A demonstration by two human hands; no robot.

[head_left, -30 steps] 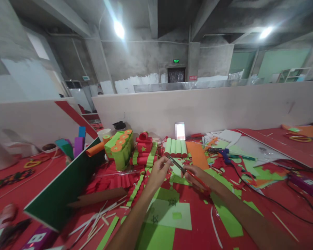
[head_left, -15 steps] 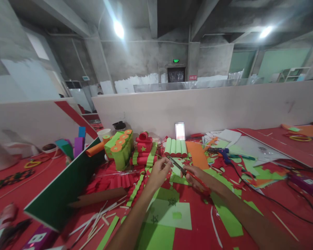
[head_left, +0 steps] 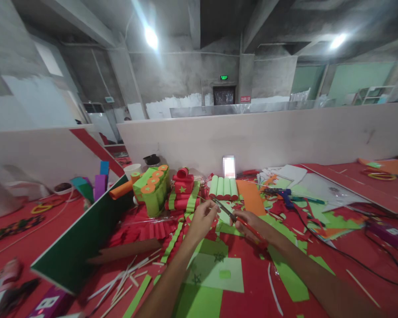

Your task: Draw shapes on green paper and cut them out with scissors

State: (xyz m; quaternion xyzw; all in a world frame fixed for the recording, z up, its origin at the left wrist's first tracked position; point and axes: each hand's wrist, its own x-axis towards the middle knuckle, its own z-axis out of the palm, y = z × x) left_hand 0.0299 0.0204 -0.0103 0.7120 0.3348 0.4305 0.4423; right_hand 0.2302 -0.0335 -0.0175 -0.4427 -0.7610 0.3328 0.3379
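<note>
My right hand [head_left: 250, 224] is closed around red-handled scissors [head_left: 224, 208], whose dark blades point up and left toward my other hand. Fingers pinched together, my left hand [head_left: 204, 217] is by the blade tips; whatever it grips is too small to make out. Below both hands lies a pale green sheet [head_left: 230, 282] with stars drawn on it, on top of brighter green paper [head_left: 199, 304]. Just beyond them stand light green paper rolls with red ends [head_left: 223, 187] and a red paper build with a green star [head_left: 183, 187].
Green paper shapes with orange tops [head_left: 155, 194] stand back left, beside a dark green board [head_left: 82, 238]. Thin sticks [head_left: 126, 278] lie front left. A blue glue gun [head_left: 285, 196] with a black cable is at right among paper scraps. A phone [head_left: 228, 167] leans against the white partition [head_left: 268, 141].
</note>
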